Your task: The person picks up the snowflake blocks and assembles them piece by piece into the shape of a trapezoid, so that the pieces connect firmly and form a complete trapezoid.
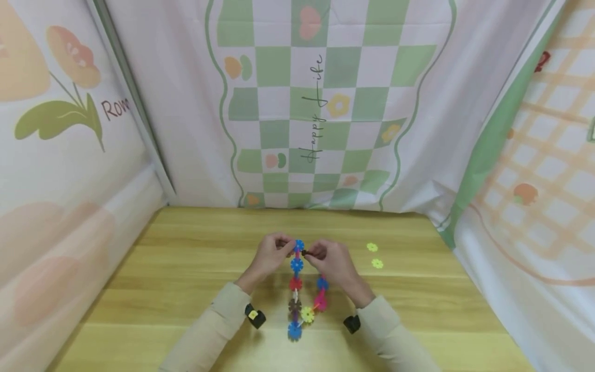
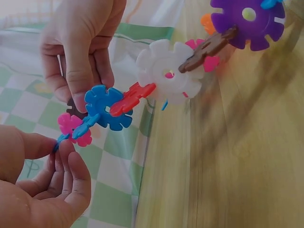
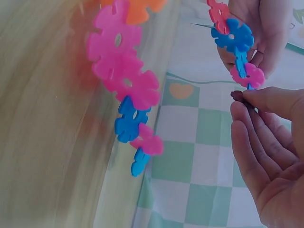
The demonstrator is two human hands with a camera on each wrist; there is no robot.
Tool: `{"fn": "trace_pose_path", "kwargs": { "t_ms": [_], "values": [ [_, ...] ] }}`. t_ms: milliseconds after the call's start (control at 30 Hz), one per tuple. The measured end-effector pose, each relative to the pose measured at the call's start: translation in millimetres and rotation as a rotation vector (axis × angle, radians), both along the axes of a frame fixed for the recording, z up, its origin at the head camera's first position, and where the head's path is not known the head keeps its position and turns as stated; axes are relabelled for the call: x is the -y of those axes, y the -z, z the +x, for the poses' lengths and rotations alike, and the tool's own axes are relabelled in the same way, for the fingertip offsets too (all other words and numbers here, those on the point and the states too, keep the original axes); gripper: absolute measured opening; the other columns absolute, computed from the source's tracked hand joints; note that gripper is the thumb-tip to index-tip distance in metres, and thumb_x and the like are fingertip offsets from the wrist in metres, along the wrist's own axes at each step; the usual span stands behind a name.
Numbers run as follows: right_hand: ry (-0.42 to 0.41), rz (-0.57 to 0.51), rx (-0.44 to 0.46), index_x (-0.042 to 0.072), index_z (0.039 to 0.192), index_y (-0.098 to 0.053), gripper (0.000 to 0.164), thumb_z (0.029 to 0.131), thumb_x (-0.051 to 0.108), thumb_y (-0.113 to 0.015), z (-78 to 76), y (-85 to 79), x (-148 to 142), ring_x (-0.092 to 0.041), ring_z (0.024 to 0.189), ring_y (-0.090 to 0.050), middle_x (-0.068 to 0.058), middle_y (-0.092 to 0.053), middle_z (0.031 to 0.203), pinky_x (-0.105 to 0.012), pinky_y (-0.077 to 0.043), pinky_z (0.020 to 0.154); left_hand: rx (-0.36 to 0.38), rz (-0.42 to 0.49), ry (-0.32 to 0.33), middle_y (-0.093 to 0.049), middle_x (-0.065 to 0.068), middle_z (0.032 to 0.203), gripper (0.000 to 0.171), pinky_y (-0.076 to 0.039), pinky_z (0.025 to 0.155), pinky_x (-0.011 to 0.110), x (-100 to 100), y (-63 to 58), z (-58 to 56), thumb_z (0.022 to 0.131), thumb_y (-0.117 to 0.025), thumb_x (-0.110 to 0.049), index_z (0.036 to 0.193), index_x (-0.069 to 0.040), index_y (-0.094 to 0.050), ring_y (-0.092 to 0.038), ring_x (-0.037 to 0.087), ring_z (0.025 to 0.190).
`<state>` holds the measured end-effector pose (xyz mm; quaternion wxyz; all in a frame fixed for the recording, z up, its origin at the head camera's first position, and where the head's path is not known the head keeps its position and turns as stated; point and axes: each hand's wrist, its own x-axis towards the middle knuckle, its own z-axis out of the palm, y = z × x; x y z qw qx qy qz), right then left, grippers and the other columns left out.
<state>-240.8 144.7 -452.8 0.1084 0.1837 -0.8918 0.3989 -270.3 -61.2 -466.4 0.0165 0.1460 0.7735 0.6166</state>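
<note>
A chain of interlocking flower-shaped plastic discs (image 1: 296, 265), in blue, red, white, brown and other colours, runs up the table in the head view. It bends at the near end into a second branch with yellow, pink (image 1: 320, 302) and blue discs. At the chain's far end my left hand (image 1: 269, 256) pinches a blue disc (image 2: 61, 140) between thumb and fingers. Just to the right, my right hand (image 1: 332, 261) pinches a dark brown disc (image 3: 237, 96) close beside the pink disc (image 3: 248, 76) near that end. Whether the brown disc touches the chain, I cannot tell.
Two loose yellow-green discs (image 1: 374, 255) lie on the wooden table (image 1: 195, 235) to the right of my right hand. A patterned curtain (image 1: 279, 170) hangs behind the table's far edge, with fabric walls at both sides. Black bands sit at both wrists.
</note>
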Motion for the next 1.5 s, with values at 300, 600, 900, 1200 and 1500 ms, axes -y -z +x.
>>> {"fn": "trace_pose_path", "kwargs": {
  "t_ms": [300, 600, 900, 1200, 1500],
  "values": [
    [0.023, 0.042, -0.105, 0.008, 0.088, -0.076, 0.008, 0.090, 0.004, -0.083, 1.2, 0.0, 8.4, -0.011, 0.071, -0.074, -0.006, -0.078, 0.083, -0.016, -0.060, 0.064, -0.027, -0.002, 0.000, -0.076, 0.014, 0.096, 0.019, -0.063, 0.080, 0.028, -0.4, -1.3, 1.1, 0.105, -0.066, -0.017, 0.106, 0.000, -0.074, -0.072, 0.015, 0.085],
    [-0.006, 0.116, -0.317, 0.003, 0.087, -0.078, 0.005, 0.088, 0.001, -0.083, 2.4, 0.8, 11.3, -0.016, 0.067, -0.075, -0.010, -0.079, 0.079, -0.018, -0.060, 0.062, -0.049, -0.027, -0.023, -0.076, 0.013, 0.094, 0.015, -0.062, 0.075, 0.026, -3.1, -4.7, 2.4, 0.104, -0.068, -0.014, 0.102, -0.001, -0.075, -0.074, 0.020, 0.084],
    [-0.017, 0.096, -0.390, 0.000, 0.087, -0.079, 0.005, 0.087, 0.001, -0.084, 1.6, 0.8, 11.9, -0.017, 0.067, -0.076, -0.011, -0.080, 0.080, -0.022, -0.062, 0.062, -0.039, 0.027, 0.000, -0.077, 0.015, 0.098, 0.015, -0.063, 0.080, 0.026, -3.0, -3.8, 4.0, 0.103, -0.068, -0.013, 0.102, 0.000, -0.076, -0.075, 0.017, 0.086],
    [-0.110, 0.148, -0.401, 0.004, 0.094, -0.079, 0.006, 0.089, 0.003, -0.083, -3.7, -9.4, 6.2, -0.018, 0.077, -0.080, -0.010, -0.082, 0.088, -0.022, -0.064, 0.068, -0.013, -0.087, 0.077, -0.076, 0.010, 0.105, 0.032, -0.064, 0.086, 0.040, -1.1, -7.8, 1.6, 0.106, -0.066, -0.036, 0.115, -0.006, -0.070, -0.073, 0.022, 0.095],
    [-0.135, 0.202, -0.041, 0.006, 0.106, -0.076, 0.014, 0.095, 0.013, -0.079, -6.2, -16.9, -30.1, -0.022, 0.092, -0.078, -0.012, -0.080, 0.102, -0.028, -0.065, 0.081, 0.082, -0.069, 0.187, -0.076, 0.017, 0.105, 0.025, -0.064, 0.092, 0.048, -0.8, -13.6, 2.6, 0.104, -0.069, -0.025, 0.109, -0.001, -0.072, -0.072, 0.012, 0.087]
  ]
}}
